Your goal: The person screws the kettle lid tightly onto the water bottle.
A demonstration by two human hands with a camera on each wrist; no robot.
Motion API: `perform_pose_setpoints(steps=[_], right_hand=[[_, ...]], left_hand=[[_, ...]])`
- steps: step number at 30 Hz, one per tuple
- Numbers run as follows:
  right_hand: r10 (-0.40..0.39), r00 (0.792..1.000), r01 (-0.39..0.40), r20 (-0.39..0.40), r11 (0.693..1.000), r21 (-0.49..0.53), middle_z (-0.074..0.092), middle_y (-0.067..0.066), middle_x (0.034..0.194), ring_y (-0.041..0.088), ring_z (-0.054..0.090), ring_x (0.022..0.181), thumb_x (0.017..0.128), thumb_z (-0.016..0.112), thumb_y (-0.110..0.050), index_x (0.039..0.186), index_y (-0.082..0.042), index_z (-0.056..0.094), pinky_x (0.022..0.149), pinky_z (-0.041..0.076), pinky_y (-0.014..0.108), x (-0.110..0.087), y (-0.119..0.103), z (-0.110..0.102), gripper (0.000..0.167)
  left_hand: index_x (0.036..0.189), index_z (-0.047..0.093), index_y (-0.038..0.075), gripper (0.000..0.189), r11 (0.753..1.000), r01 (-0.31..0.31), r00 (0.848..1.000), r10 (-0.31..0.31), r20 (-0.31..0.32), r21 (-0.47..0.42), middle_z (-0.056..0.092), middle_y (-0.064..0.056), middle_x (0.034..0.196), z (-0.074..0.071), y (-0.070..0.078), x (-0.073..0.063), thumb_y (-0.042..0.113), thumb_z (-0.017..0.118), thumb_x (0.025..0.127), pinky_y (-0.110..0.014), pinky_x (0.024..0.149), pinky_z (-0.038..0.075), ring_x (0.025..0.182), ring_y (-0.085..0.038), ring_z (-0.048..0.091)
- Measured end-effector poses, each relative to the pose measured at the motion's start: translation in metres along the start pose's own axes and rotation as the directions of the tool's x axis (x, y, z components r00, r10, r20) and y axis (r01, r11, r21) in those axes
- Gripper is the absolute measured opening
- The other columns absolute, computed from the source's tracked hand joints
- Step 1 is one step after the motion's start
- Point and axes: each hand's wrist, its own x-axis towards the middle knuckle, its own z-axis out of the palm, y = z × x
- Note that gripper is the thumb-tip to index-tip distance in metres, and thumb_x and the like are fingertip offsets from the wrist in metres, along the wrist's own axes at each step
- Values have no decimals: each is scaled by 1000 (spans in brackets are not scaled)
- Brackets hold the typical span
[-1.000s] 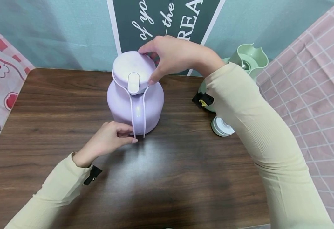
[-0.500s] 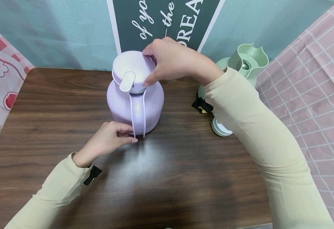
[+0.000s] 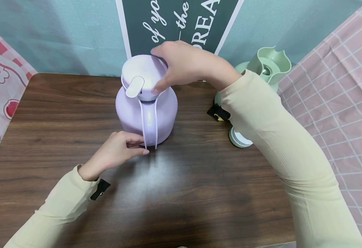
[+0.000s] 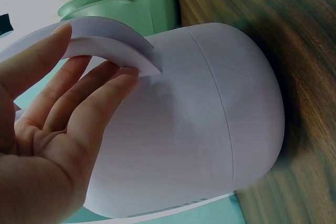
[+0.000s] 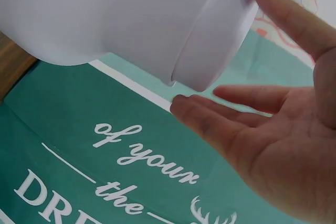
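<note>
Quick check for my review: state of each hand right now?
Left hand: closed, pinching the handle of the lilac jug.
Right hand: open, thumb against the lid, not gripping it.

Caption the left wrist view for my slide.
Left hand holds the handle of a lilac jug on a wooden table, with a green container behind.

chunky lilac jug (image 3: pixel 166 115), standing upright between left hand (image 3: pixel 117 150) and right hand (image 3: pixel 182 63), lid (image 3: pixel 143 67) on, tab (image 3: pixel 134 86) kinda skewed off the handle (image 3: pixel 150 125) line
</note>
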Motion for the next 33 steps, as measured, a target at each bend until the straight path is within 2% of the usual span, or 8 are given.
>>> perform_pose_setpoints(steps=[2, 4, 8, 11, 17, 24, 28, 33], right_hand=[[-11, 999, 10, 42, 1000, 17, 34, 6, 142, 15, 34, 125, 76, 71, -41, 142, -5, 28, 100, 27, 27, 2, 3, -3, 87], [-31, 997, 28, 76, 999, 38, 30, 2, 145, 13, 30, 128, 76, 71, -38, 144, -9, 22, 102, 24, 26, 4, 6, -6, 89], [-111, 991, 105, 78, 991, 82, 47, 3, 129, 14, 43, 111, 76, 74, -27, 141, -9, 33, 94, 32, 27, 5, 11, -8, 78], [-143, 988, 138, 51, 986, 93, 52, 3, 121, 15, 45, 102, 75, 75, -22, 136, -7, 41, 90, 35, 28, 5, 12, -7, 71], [-116, 993, 114, 17, 991, 70, 49, 4, 128, 15, 45, 104, 75, 75, -25, 136, -4, 40, 90, 36, 28, 4, 10, -5, 73], [-103, 993, 105, -53, 994, 36, 53, 5, 91, 17, 43, 82, 73, 74, -30, 112, -5, 58, 71, 34, 28, 2, 5, 0, 49], [-70, 994, 71, -85, 997, 11, 53, 4, 89, 17, 43, 82, 73, 73, -34, 108, -4, 60, 70, 34, 28, 1, 0, 3, 48], [-49, 992, 49, -118, 999, 4, 51, 5, 81, 18, 41, 76, 74, 72, -37, 95, -4, 61, 64, 32, 28, 0, -3, 7, 41]], left_hand=[[90, 72, 9, 14, 1000, 4, 1000, -4, 0, 0, 70, 0, 86, 0, 0, 0, 12, 73, 77, -28, 66, 46, 75, -6, 60], [91, 72, 9, 14, 1000, 9, 1000, -9, 0, -2, 70, 0, 87, 0, 0, 0, 12, 73, 77, -29, 67, 47, 76, -7, 61], [92, 72, 9, 15, 1000, 16, 1000, -16, 2, -5, 70, -1, 88, 0, 1, 0, 12, 73, 77, -31, 69, 47, 78, -8, 61], [92, 72, 9, 15, 1000, 16, 1000, -16, 3, -3, 70, -2, 88, 0, 1, 0, 12, 73, 77, -31, 69, 47, 78, -8, 62], [91, 72, 9, 15, 1000, 8, 1000, -8, 1, 0, 70, -2, 87, -1, 1, 1, 12, 73, 77, -30, 67, 46, 76, -7, 61], [88, 72, 9, 12, 1000, 3, 1000, -3, 5, 5, 70, -1, 84, -1, 1, 2, 12, 73, 77, -29, 66, 45, 72, -6, 59], [88, 72, 9, 11, 1000, 6, 1000, -6, 6, 9, 70, -1, 84, -1, 1, 2, 12, 73, 76, -30, 66, 46, 73, -6, 60], [89, 72, 8, 12, 1000, 4, 1000, -4, 12, 8, 70, 0, 83, -2, 4, 1, 13, 72, 77, -31, 67, 46, 74, -7, 61]])
